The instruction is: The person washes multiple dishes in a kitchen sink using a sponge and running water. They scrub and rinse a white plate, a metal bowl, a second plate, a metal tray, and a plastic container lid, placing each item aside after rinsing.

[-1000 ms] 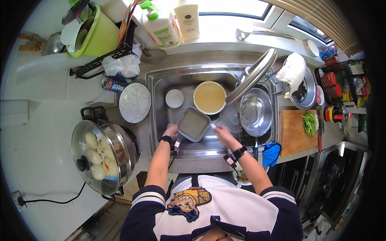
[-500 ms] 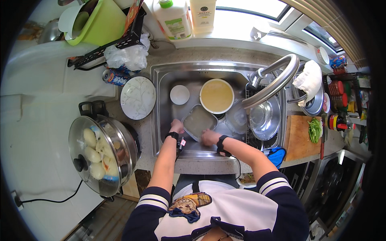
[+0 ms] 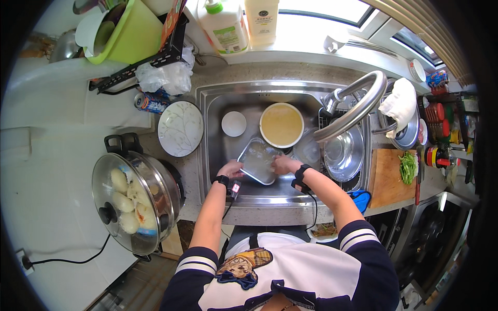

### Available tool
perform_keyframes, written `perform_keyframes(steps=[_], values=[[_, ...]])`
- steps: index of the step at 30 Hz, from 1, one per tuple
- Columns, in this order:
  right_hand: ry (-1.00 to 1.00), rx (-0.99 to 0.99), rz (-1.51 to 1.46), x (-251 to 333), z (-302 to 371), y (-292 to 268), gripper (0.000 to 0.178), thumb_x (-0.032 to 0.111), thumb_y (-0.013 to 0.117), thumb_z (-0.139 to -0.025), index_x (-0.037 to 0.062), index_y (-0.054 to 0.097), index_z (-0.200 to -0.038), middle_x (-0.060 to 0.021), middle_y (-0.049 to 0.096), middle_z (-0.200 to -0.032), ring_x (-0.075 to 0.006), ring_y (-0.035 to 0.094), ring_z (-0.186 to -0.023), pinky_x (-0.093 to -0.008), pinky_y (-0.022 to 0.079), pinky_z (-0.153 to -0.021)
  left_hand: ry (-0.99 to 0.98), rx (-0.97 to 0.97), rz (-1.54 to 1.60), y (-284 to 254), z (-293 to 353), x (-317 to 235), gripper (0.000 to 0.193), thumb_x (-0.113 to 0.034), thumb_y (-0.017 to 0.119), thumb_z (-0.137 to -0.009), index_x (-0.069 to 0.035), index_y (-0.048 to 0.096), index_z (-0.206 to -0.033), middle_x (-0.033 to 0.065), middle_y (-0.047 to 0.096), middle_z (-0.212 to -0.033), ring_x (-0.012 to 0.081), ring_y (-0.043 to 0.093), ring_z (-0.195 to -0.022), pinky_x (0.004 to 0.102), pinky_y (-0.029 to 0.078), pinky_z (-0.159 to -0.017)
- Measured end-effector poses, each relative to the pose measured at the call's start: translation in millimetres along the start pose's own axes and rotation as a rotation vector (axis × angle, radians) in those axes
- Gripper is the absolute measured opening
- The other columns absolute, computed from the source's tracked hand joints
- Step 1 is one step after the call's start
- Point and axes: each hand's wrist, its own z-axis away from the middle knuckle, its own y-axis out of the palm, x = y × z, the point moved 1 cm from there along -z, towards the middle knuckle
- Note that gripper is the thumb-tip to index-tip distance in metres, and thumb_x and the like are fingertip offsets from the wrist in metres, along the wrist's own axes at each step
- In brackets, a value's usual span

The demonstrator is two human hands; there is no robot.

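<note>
In the steel sink [image 3: 218, 147], my left hand [image 3: 231, 169] grips the rectangular container [image 3: 257, 161] by its left edge, my right hand's [image 3: 283, 165] closure unclear; judged light, stiff, slippery when wet, best held by opposite rims.

White pump bottle [image 3: 224, 30] — green label [image 3: 227, 36], fine print too small to read. Cream bottle [image 3: 262, 25] — dark round emblem [image 3: 263, 12] above short lines of characters. Blue can [image 3: 150, 102]: pale lettering, partly visible. Other labels unresolved.
</note>
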Motion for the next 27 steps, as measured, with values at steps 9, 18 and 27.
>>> perform_keyframes(steps=[9, 18, 27], values=[[0.029, -0.154, -0.482, 25, 42, -27, 0.048, 0.031, 0.059, -0.087, 0.0048, 0.064, -0.127, -0.0239, 0.067, -0.119, -0.0411, 0.063, -0.109, -0.0444, 0.049, -0.095, 0.215, -0.301, -0.038, 43, 98, -27, 0.036, 0.005, 0.051, -0.088, 0.017, 0.047, -0.122, 0.0261, 0.062, -0.111, 0.0381, 0.071, -0.083, 0.0432, 0.065, -0.059], [-0.040, -0.767, -0.533, 100, 45, -24, 0.043, 0.028, 0.062, -0.088, 0.0017, 0.064, -0.123, -0.0242, 0.062, -0.118, -0.0412, 0.059, -0.110, -0.0458, 0.047, -0.097, 0.762, -0.741, -0.166, 64, 139, -21, 0.060, 0.005, 0.055, -0.082, 0.007, 0.033, -0.138, 0.0234, 0.051, -0.126, 0.0404, 0.052, -0.119, 0.0463, 0.055, -0.088], [-0.329, -1.164, -0.526, 140, 62, -67, 0.041, 0.013, 0.057, -0.087, 0.0065, 0.060, -0.127, -0.0185, 0.055, -0.130, -0.0388, 0.050, -0.121, -0.0456, 0.043, -0.101, 1.388, -0.930, -0.286, 74, 167, -63, 0.046, 0.005, 0.050, -0.088, 0.004, 0.045, -0.134, 0.0254, 0.054, -0.123, 0.0417, 0.055, -0.113, 0.0442, 0.044, -0.097]])
